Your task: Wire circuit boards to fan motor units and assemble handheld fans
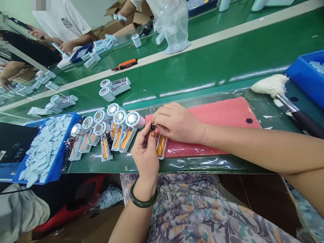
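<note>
My left hand (145,152), with a dark bangle at its wrist, pinches a small black circuit board (152,128) between thumb and forefinger. My right hand (176,122) is closed right beside the board, fingertips pressed together; what they grip is hidden. Below the hands lies an opened handheld fan body (161,147) with an orange battery and thin wires, partly covered by them. It rests at the left end of a red mat (215,118). Just left of my left hand stand several open light-blue fan bodies (124,135) with round heads, orange batteries and red wires.
A blue bin (64,148) of light-blue plastic parts stands at left. Further back are more fan bodies (115,88) and orange-black pliers (125,64). A black-handled tool (301,114) and another blue bin (301,72) are at right. Other people work across the bench (227,64).
</note>
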`<action>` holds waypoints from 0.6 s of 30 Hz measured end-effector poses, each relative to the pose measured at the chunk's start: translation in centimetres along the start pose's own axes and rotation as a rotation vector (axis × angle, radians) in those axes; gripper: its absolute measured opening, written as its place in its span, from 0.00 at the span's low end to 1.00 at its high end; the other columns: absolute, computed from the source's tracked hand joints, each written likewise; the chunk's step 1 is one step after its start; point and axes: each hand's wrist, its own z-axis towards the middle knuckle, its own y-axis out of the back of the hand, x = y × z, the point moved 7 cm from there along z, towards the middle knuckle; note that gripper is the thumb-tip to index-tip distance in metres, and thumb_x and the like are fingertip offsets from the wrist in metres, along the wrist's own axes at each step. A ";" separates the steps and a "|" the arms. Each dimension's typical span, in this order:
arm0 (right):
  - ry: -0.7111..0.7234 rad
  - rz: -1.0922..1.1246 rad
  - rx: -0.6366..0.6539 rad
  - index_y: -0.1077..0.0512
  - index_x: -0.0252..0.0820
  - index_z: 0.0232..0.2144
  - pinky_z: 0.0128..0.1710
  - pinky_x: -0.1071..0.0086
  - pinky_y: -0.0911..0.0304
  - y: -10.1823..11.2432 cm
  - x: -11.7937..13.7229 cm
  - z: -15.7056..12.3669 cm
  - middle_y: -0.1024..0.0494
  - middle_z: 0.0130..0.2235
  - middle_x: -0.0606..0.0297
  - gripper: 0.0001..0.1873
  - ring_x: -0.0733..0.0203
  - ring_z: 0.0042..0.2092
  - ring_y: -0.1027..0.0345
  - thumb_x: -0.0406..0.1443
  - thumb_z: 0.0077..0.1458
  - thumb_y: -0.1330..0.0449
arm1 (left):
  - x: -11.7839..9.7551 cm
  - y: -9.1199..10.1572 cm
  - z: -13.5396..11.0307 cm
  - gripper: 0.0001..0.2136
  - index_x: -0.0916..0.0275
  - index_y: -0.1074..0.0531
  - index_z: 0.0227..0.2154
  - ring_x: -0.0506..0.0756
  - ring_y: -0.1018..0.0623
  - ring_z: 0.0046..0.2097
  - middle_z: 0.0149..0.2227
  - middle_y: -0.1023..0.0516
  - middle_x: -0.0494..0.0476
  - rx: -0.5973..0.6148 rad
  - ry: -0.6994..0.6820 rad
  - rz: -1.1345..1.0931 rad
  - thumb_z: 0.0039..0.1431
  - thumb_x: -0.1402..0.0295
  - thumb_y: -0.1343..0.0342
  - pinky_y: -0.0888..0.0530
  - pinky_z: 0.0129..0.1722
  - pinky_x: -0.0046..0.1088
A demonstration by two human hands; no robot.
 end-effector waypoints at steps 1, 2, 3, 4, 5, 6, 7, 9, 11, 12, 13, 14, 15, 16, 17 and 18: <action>-0.001 0.004 0.005 0.28 0.38 0.36 0.41 0.61 0.45 0.0 0.0 0.0 0.23 0.42 0.57 0.09 0.52 0.42 0.34 0.29 0.65 0.47 | -0.1 0.0 0.0 0.14 0.55 0.20 0.52 0.56 0.18 0.53 0.53 0.18 0.56 0.000 -0.005 0.004 0.65 0.62 0.37 0.20 0.58 0.34; -0.005 0.006 0.012 0.28 0.38 0.36 0.41 0.61 0.46 0.0 0.0 0.0 0.23 0.41 0.57 0.09 0.52 0.42 0.34 0.29 0.65 0.47 | -0.1 0.1 0.0 0.14 0.55 0.20 0.52 0.56 0.18 0.53 0.53 0.18 0.56 0.000 -0.014 0.014 0.65 0.62 0.37 0.21 0.58 0.35; -0.007 0.005 0.013 0.28 0.38 0.36 0.41 0.61 0.46 0.0 0.0 0.0 0.23 0.41 0.57 0.09 0.52 0.42 0.34 0.29 0.65 0.47 | -0.2 0.1 -0.1 0.14 0.55 0.20 0.52 0.56 0.18 0.53 0.53 0.18 0.56 -0.001 -0.027 0.030 0.65 0.62 0.38 0.21 0.58 0.35; -0.008 0.003 0.010 0.28 0.38 0.36 0.41 0.61 0.46 0.0 0.0 0.0 0.23 0.41 0.57 0.09 0.53 0.42 0.34 0.29 0.65 0.47 | -0.3 0.1 -0.1 0.14 0.55 0.20 0.52 0.56 0.18 0.53 0.53 0.18 0.56 -0.003 -0.043 0.046 0.65 0.62 0.38 0.21 0.59 0.35; -0.008 0.000 0.006 0.28 0.37 0.36 0.41 0.61 0.46 0.0 0.0 0.0 0.23 0.41 0.57 0.09 0.53 0.42 0.34 0.29 0.65 0.47 | -0.5 0.1 -0.1 0.13 0.55 0.20 0.52 0.55 0.18 0.53 0.53 0.18 0.56 -0.004 -0.058 0.058 0.65 0.63 0.38 0.21 0.59 0.35; -0.009 -0.002 0.003 0.28 0.37 0.36 0.41 0.61 0.46 0.0 0.0 0.0 0.23 0.41 0.57 0.09 0.53 0.42 0.34 0.29 0.65 0.47 | -0.5 0.1 -0.1 0.13 0.55 0.20 0.51 0.55 0.19 0.53 0.53 0.18 0.56 -0.007 -0.068 0.062 0.65 0.63 0.38 0.21 0.59 0.34; -0.009 -0.002 0.004 0.27 0.37 0.36 0.41 0.61 0.46 0.0 0.0 0.0 0.23 0.41 0.57 0.09 0.52 0.42 0.34 0.29 0.65 0.47 | -0.5 0.0 -0.2 0.13 0.55 0.20 0.51 0.55 0.19 0.53 0.53 0.18 0.56 -0.007 -0.068 0.057 0.65 0.63 0.37 0.21 0.59 0.33; -0.008 0.009 0.014 0.28 0.37 0.36 0.41 0.61 0.46 -0.1 0.0 0.0 0.23 0.41 0.56 0.08 0.52 0.42 0.34 0.29 0.66 0.47 | -0.4 -0.1 -0.1 0.13 0.55 0.20 0.50 0.54 0.18 0.52 0.53 0.18 0.56 -0.010 -0.038 0.015 0.64 0.63 0.37 0.20 0.56 0.31; -0.028 0.052 0.024 0.28 0.37 0.36 0.42 0.60 0.46 -0.1 -0.2 0.1 0.23 0.42 0.55 0.09 0.51 0.43 0.33 0.30 0.66 0.47 | -0.2 -0.1 0.0 0.14 0.55 0.21 0.52 0.53 0.17 0.49 0.51 0.18 0.56 -0.013 0.007 -0.042 0.64 0.63 0.36 0.18 0.50 0.28; -0.046 0.095 0.025 0.28 0.38 0.37 0.42 0.60 0.45 0.0 -0.4 0.2 0.22 0.43 0.55 0.08 0.51 0.44 0.32 0.30 0.66 0.47 | -0.2 0.0 0.1 0.16 0.55 0.21 0.53 0.53 0.17 0.47 0.50 0.17 0.56 -0.010 0.019 -0.061 0.63 0.63 0.36 0.18 0.48 0.26; -0.068 0.155 0.028 0.27 0.38 0.37 0.43 0.60 0.45 0.1 -0.6 0.2 0.22 0.44 0.56 0.08 0.51 0.46 0.31 0.30 0.66 0.47 | -0.3 0.0 0.2 0.16 0.55 0.22 0.53 0.52 0.17 0.45 0.49 0.17 0.56 -0.001 0.023 -0.067 0.63 0.63 0.36 0.18 0.46 0.25; -0.095 0.226 0.029 0.27 0.39 0.37 0.45 0.61 0.44 0.2 -0.8 0.3 0.22 0.45 0.57 0.07 0.52 0.47 0.31 0.29 0.65 0.46 | -0.4 0.0 0.3 0.16 0.55 0.22 0.54 0.51 0.17 0.44 0.48 0.17 0.56 0.012 0.014 -0.059 0.63 0.63 0.36 0.18 0.45 0.25; -0.120 0.301 0.033 0.27 0.39 0.37 0.47 0.61 0.44 0.2 -0.9 0.3 0.21 0.46 0.58 0.06 0.52 0.48 0.30 0.29 0.64 0.45 | -0.7 0.1 0.5 0.15 0.55 0.22 0.53 0.51 0.17 0.42 0.48 0.17 0.56 0.028 -0.007 -0.035 0.64 0.62 0.36 0.18 0.44 0.24; -0.144 0.370 0.038 0.27 0.40 0.37 0.49 0.61 0.43 0.3 -1.1 0.3 0.21 0.47 0.60 0.06 0.53 0.50 0.30 0.28 0.62 0.44 | -1.0 0.1 0.6 0.14 0.55 0.21 0.51 0.50 0.17 0.41 0.47 0.17 0.56 0.044 -0.037 0.001 0.64 0.62 0.36 0.18 0.43 0.24; -0.166 0.424 0.045 0.27 0.40 0.36 0.51 0.61 0.43 0.3 -1.2 0.3 0.22 0.48 0.60 0.07 0.54 0.51 0.30 0.27 0.61 0.43 | -1.2 0.2 0.7 0.12 0.56 0.21 0.49 0.50 0.18 0.40 0.46 0.18 0.56 0.055 -0.068 0.038 0.64 0.62 0.36 0.18 0.42 0.24; -0.186 0.461 0.059 0.27 0.41 0.35 0.53 0.61 0.43 0.3 -1.4 0.4 0.22 0.50 0.61 0.07 0.54 0.52 0.30 0.26 0.60 0.42 | -1.4 0.3 0.8 0.11 0.57 0.20 0.48 0.50 0.18 0.39 0.46 0.18 0.56 0.062 -0.092 0.071 0.64 0.62 0.36 0.18 0.41 0.25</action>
